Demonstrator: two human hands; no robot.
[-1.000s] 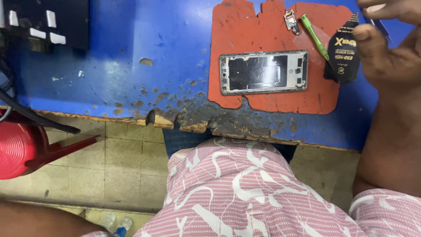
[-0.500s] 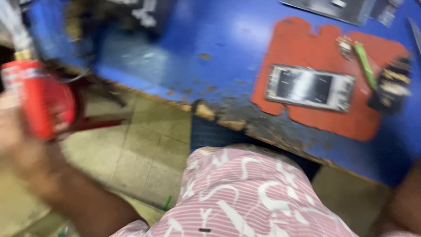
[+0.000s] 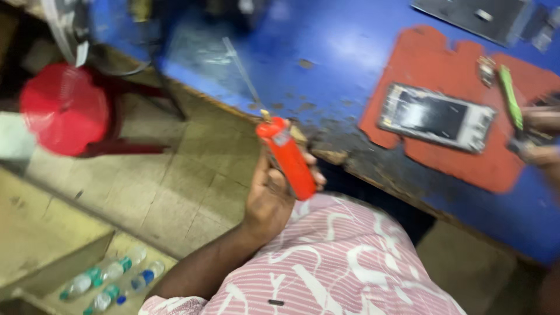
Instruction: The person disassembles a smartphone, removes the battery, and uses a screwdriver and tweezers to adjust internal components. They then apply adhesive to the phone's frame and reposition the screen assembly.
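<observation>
Far left of the left hand: red stool (image 3: pixel 64 108) on the tiled floor, well apart from it. Plastic bottles (image 3: pixel 111 280) lie down and left of the forearm, on a lower ledge.

Left hand (image 3: pixel 271 201): clenched round a red can (image 3: pixel 289 157) with a thin straw nozzle (image 3: pixel 245 76). The can sits in the palm, fingers wrapped at its lower half, cap end up. Long axis is tilted: base toward the lap, cap up and to the left, with the nozzle running on along much the same line, up-left over the blue bench (image 3: pixel 350 58). The can is just at the worn bench edge, above the pink patterned cloth (image 3: pixel 344 256) on the lap.

Right of the left hand, up on the bench: orange mat (image 3: pixel 420 52) with an opened phone (image 3: pixel 434 116) lying flat on it, long side roughly parallel to the bench edge. The phone is well apart from the can, to its right and a bit further out. A green tool (image 3: pixel 509 96) lies beside the phone's right end.

Right hand (image 3: pixel 539 137): at the frame edge, near the phone's right end, much nearer to it than the left. It's blurred and seems pinched on something dark, but I can't tell the grip or the item.
</observation>
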